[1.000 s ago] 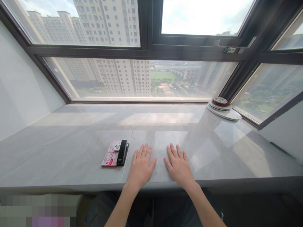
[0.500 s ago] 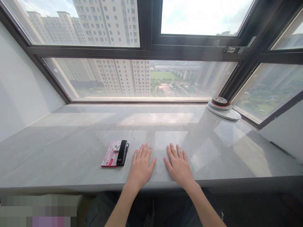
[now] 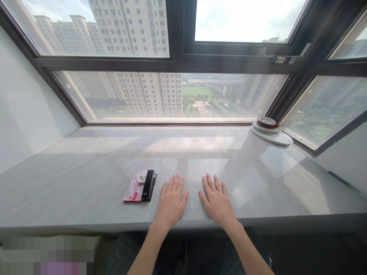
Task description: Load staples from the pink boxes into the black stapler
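Palm down on the grey marble-look sill [image 3: 86,191], my left hand [image 3: 170,202] lies flat with its fingers stretched out and nothing in it. My right hand [image 3: 218,202] rests the same way a short distance to the right, also holding nothing. Left of my left hand, and apart from it, a black stapler [image 3: 148,185] lies beside or partly on small red-and-white boxes [image 3: 134,188]. Print covers the tops of these boxes; I cannot read it.
A stack of plates or round coasters [image 3: 271,130] stands in the far right corner by the dark window frame [image 3: 172,65]. White walls close off both sides. The sill's front edge [image 3: 195,225] runs just above my knees.
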`<state>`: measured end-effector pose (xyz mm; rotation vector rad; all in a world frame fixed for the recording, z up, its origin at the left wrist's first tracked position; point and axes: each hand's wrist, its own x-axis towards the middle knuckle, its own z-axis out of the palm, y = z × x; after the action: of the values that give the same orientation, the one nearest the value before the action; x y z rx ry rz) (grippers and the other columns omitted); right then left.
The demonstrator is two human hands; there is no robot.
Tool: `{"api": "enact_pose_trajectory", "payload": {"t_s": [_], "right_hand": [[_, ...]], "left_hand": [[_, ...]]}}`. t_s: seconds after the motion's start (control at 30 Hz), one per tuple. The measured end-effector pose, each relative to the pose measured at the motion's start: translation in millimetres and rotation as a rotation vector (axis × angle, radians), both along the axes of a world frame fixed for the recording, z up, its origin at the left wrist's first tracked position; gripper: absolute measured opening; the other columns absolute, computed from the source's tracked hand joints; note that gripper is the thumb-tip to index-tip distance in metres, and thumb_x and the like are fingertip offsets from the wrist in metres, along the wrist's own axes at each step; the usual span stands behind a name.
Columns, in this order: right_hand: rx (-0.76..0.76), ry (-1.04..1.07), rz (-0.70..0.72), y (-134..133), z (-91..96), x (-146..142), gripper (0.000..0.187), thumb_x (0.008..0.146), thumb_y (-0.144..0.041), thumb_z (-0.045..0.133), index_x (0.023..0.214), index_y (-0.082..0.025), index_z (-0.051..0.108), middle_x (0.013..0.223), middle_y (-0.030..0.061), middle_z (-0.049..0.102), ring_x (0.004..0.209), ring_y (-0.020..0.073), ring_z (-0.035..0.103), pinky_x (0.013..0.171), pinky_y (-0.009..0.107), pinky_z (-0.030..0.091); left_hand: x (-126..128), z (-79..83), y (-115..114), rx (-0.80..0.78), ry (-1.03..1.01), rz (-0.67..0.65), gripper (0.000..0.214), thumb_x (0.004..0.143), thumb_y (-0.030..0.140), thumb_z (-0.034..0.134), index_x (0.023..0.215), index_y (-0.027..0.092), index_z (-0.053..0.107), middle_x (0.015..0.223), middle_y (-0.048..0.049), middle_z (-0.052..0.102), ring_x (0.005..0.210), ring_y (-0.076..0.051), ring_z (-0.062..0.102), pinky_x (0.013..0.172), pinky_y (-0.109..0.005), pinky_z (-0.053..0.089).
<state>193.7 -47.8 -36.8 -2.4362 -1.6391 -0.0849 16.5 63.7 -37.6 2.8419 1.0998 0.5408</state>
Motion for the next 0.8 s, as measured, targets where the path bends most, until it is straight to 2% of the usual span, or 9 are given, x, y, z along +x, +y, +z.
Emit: {"api": "enact_pose_trajectory", "payload": {"t_s": [0.3,0.8], "right_hand": [[-0.013,-0.013,0.001,0.7,-0.8,-1.3,0.065,0.105,-0.051,0.031,0.164,-0.025,0.025,0.17,0.0029,0.012,0.157,0.0348,0.004,0.124,0.059,0.009],[-0.002,-0.028,0.01,0.5,-1.2,-1.0,0.065,0.105,-0.052,0.031,0.164,-0.024,0.025,0.17,0.0031,0.013,0.157,0.0342,0.005,0.124,0.058,0.011]], "left_hand": [[1.9,1.2,-1.9,0.011,-0.03,-0.005,0.057,0.103,0.043,0.043,0.157,0.025,0.038,0.166,-0.0082,0.03,0.155,-0.031,0.024,0.124,-0.057,0.026],[-0.6,3.1,-1.6,-0.018,-0.011,-0.005,0.057,0.104,0.044,0.042,0.158,0.027,0.037,0.167,-0.0064,0.028,0.156,-0.028,0.022,0.125,-0.056,0.025]]}}
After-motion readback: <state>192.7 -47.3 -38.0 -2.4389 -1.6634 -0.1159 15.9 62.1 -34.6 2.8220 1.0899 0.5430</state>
